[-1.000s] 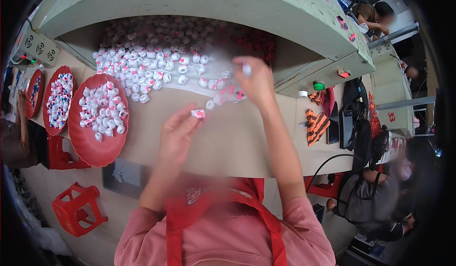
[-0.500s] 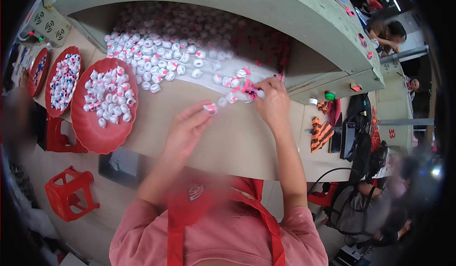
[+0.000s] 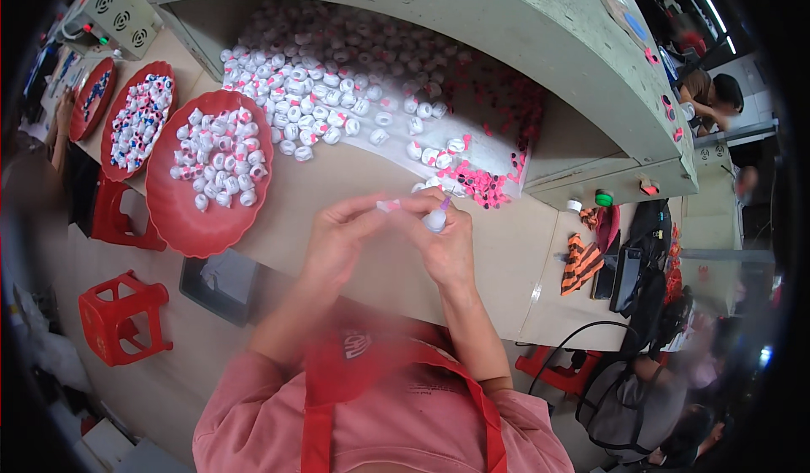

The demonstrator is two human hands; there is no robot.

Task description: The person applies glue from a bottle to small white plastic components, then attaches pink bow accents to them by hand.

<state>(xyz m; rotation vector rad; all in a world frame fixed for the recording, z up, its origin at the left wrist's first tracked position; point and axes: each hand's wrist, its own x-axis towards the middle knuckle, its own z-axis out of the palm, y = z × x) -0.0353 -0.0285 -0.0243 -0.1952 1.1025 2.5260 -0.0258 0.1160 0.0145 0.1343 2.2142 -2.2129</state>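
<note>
Above the near edge of the worktable my left hand pinches a small white and pink round piece. My right hand meets it from the right, its fingertips at the piece. A small white squeeze bottle with a purple tip is held in my right hand. Just beyond the hands lies a heap of small pink and black bits on a white sheet. Many white pieces with pink parts cover the sheet under the grey-green cabinet.
At the left stands a red scalloped tray of white pieces; beside it is a red tray of blue-and-white pieces. A striped cloth and a phone lie right. A red stool stands lower left. Other people sit nearby.
My right hand has drawn back from the pink and black bits to my left hand, bringing the squeeze bottle along. My left hand still pinches a white and pink piece.
</note>
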